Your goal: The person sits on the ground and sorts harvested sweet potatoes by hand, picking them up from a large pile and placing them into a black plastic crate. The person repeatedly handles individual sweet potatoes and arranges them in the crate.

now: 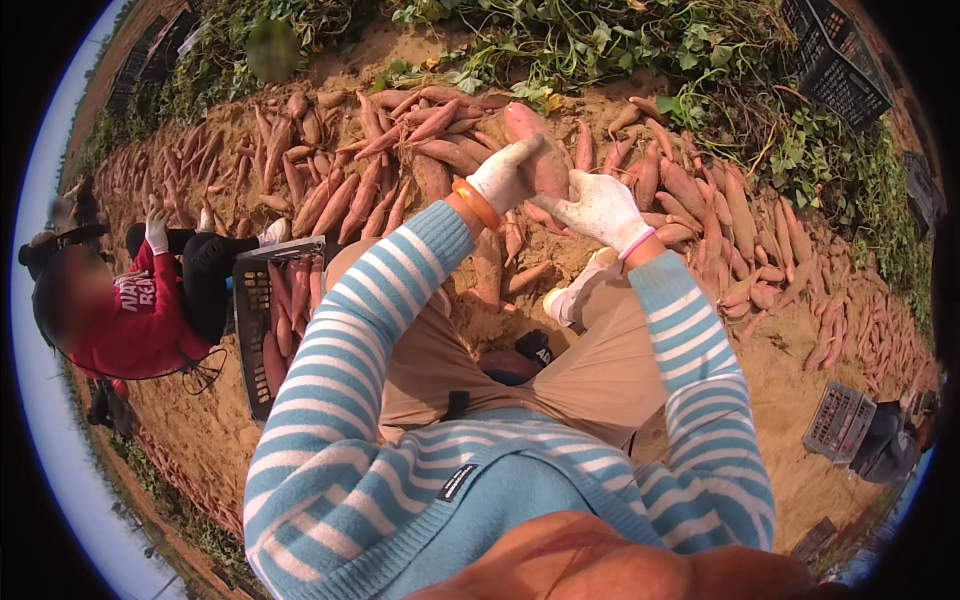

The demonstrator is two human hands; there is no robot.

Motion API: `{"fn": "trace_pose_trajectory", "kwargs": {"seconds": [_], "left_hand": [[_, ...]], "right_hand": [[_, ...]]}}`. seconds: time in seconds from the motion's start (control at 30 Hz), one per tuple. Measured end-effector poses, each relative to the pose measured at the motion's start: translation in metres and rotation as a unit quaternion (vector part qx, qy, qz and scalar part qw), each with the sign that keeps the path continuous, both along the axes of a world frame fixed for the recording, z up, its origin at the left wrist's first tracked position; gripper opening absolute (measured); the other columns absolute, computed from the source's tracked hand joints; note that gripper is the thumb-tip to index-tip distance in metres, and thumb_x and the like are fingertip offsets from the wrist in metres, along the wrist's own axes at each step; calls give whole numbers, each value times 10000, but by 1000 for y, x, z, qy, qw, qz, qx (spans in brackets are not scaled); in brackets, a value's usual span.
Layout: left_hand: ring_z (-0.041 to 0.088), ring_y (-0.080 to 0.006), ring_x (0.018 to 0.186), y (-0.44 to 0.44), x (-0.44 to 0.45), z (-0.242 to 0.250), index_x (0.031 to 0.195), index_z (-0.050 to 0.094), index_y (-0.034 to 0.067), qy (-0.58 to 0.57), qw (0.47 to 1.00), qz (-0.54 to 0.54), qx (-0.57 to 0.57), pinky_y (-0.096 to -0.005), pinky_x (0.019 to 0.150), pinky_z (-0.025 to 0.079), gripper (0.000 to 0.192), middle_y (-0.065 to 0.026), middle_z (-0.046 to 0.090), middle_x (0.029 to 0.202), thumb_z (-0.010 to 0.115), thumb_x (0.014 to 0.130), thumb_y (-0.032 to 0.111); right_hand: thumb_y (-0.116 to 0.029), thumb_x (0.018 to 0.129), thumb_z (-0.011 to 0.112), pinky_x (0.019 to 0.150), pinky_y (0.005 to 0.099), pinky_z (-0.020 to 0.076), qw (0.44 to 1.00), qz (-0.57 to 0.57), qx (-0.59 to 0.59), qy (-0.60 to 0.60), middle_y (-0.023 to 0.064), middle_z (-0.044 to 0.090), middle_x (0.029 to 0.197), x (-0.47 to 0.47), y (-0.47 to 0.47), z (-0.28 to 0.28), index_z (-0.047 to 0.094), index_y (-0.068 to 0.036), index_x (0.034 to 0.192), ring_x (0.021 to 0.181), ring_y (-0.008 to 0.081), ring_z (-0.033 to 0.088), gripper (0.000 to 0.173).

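Note:
A large reddish sweet potato (541, 156) is held above the soil, tilted, its far end pointing away from me. My left hand (506, 178), in a white glove, grips its left side with the thumb laid along it. My right hand (604, 208), also gloved, closes on its lower right end; the glove bears soil stains. Beyond both hands lies a heap of sweet potatoes (442, 124). A few more, including a thick sweet potato (487, 266), rest on the soil between my feet.
To my left stands a black plastic crate (259, 397) holding sweet potatoes. Beside it a person in a red top (150, 307) sits low. Green vines (600, 45) border the row, with another black crate (836, 64) at upper right. A grey crate (840, 422) stands near another person further right.

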State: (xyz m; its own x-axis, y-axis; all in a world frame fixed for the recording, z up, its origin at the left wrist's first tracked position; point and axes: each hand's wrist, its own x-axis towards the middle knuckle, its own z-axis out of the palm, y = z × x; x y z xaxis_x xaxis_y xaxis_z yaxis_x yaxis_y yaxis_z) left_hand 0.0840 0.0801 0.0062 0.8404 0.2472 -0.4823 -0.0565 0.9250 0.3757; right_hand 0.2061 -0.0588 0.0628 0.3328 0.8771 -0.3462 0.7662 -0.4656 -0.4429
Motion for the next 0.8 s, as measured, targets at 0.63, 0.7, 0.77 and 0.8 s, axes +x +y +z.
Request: {"fn": "trace_pose_trajectory", "kwargs": {"seconds": [0.63,0.7,0.77,0.8], "left_hand": [[497,-279,1266,-1,-25,9,1399,475,27,77,989,62,106,-414,1101,380,688,-141,548,1359,692,902,452],[491,-281,1282,0,-28,5,1400,473,30,21,995,70,68,-419,1106,383,684,-143,542,1369,678,913,464],[498,-299,1284,0,-26,-5,1402,470,37,-6,994,81,73,-437,1119,378,670,-139,560,1353,629,940,495],[497,-305,1285,-1,-24,-7,1402,472,41,-10,993,81,83,-441,1123,373,666,-135,564,1349,619,944,502]], "right_hand": [[-466,917,658,872,317,541,885,-102,118,439,255,453,1460,6,-12,-25,275,21,1503,1288,284,533,853],[-422,897,701,891,374,553,899,-69,90,424,250,415,1482,-9,-7,-18,131,-4,1555,1254,289,550,966],[-372,871,739,773,338,558,899,-68,97,422,185,572,1295,-27,-3,-6,35,-24,1582,1033,225,628,1059],[-362,864,749,716,317,538,873,-91,101,469,160,597,1212,-30,1,-12,107,-12,1569,952,205,624,1016]]}}
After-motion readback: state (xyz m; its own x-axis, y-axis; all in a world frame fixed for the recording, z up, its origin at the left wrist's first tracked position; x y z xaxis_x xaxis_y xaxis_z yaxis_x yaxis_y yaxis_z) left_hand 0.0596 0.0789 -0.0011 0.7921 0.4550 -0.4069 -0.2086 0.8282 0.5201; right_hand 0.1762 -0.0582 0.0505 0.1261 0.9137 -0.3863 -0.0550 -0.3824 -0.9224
